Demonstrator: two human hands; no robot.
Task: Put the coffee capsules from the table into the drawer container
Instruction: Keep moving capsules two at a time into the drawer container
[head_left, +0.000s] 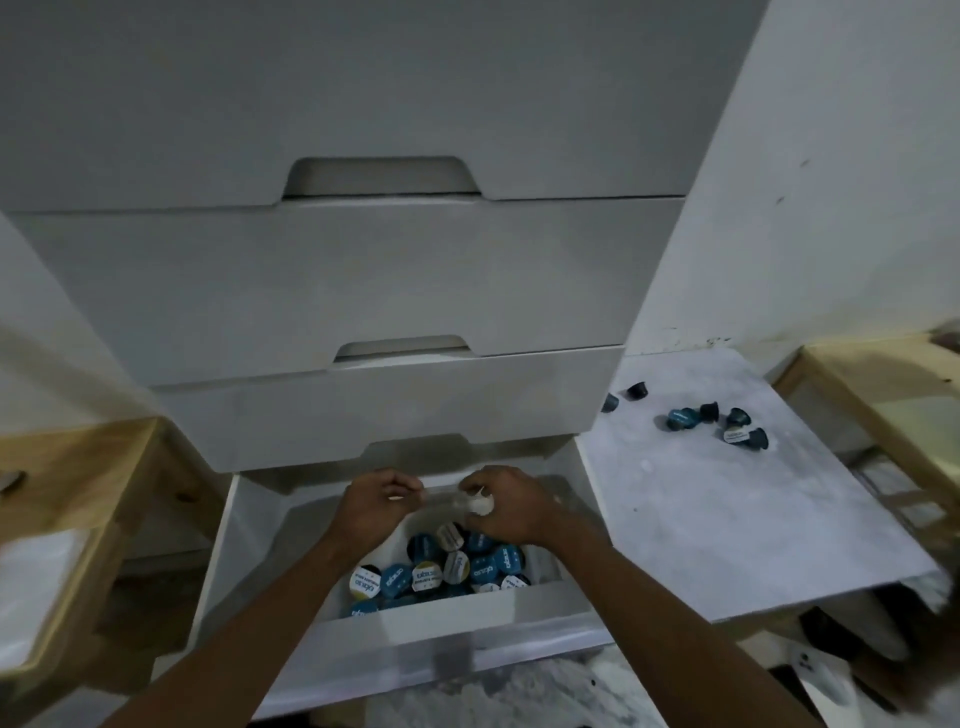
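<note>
The bottom drawer (249, 545) of a white chest stands pulled out. Inside it a white container (447, 609) holds several blue, black and white coffee capsules (457, 566). Both hands hover over the container's far end. My left hand (371, 496) and my right hand (511, 501) are closed on the two ends of a blurred clear plastic piece (441, 493); I cannot tell what it is. A small white object (480, 505) shows at my right hand's fingertips. Several dark blue capsules (719, 423) lie loose on the grey table (727, 519) to the right.
Two closed drawers (363, 280) overhang the open one just above my hands. Wooden furniture stands at the left (88, 499) and at the far right (883, 395). A white wall (831, 182) rises behind the table.
</note>
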